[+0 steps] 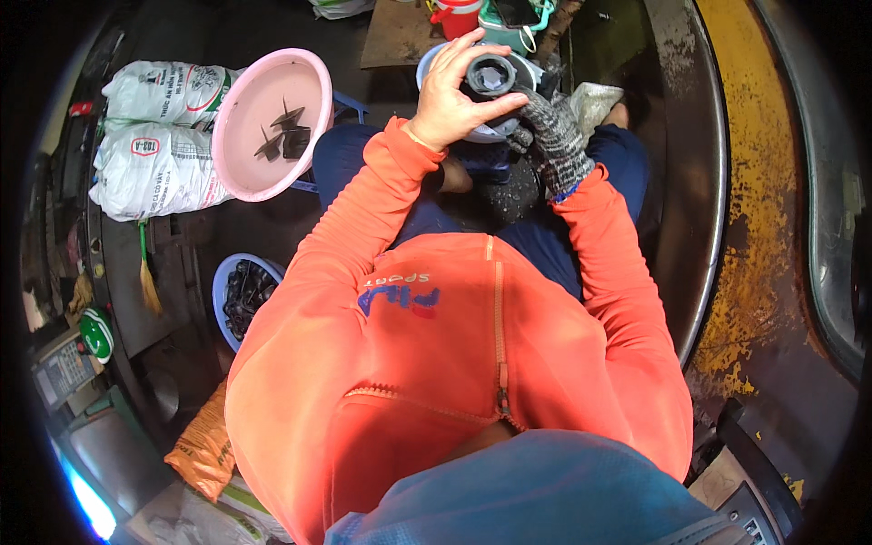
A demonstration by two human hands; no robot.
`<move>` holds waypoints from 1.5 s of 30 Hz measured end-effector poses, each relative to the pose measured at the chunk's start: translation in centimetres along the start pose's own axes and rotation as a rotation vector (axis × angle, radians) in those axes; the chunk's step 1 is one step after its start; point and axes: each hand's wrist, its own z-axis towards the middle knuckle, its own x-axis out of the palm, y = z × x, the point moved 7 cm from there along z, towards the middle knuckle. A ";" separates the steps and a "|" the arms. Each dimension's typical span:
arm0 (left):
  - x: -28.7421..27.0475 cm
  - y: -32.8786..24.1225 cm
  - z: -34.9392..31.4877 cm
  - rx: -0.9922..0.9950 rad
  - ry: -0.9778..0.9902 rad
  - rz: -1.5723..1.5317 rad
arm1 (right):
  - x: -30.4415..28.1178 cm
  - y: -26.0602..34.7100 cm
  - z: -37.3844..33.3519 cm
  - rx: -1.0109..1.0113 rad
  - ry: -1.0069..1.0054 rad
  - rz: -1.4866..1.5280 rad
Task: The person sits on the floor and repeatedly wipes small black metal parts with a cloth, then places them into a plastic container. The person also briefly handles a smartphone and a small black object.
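A black ring-shaped part (473, 78) with a hole through its middle is held up in front of my knees. My bare left hand (447, 98) is closed on it, thumb along the near side and fingers curving over the far side. From the right, my right hand (556, 136), in a grey knit glove, reaches to the part and grips its right side. Its fingertips are partly hidden. Beneath the hands, a pale blue basin (425, 62) shows partly, its contents mostly covered by the hands and the part.
At left a pink basin (234, 136) holds several dark finned pieces (289, 136). White printed sacks (154, 173) lie beyond it. A blue basin (221, 295) of black pieces stands by my left elbow. A red bucket (457, 18) is at the far side; a rusty yellow panel (754, 209) runs along the right.
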 end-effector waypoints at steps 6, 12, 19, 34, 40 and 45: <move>-2.2 -0.4 0.3 -0.090 -0.178 -0.223 | 0.9 -1.6 0.4 0.008 -0.035 0.546; 0.0 -1.4 -0.9 -0.218 -0.197 -0.412 | 0.4 0.1 -0.5 -0.464 -0.114 -0.760; 2.2 -2.1 -1.6 -0.408 -0.302 -0.521 | -0.5 -0.5 -0.6 -0.509 -0.160 -0.690; 3.8 1.4 -1.5 -0.547 -0.073 -0.770 | 1.1 2.3 -0.4 -0.627 -0.044 -1.178; 4.6 2.9 -1.7 -0.659 0.211 -0.806 | 0.8 -0.7 -1.0 -0.388 0.258 -1.785; 5.2 3.1 -0.7 -0.631 0.340 -0.999 | 0.5 -1.4 -0.1 -0.391 0.220 -1.310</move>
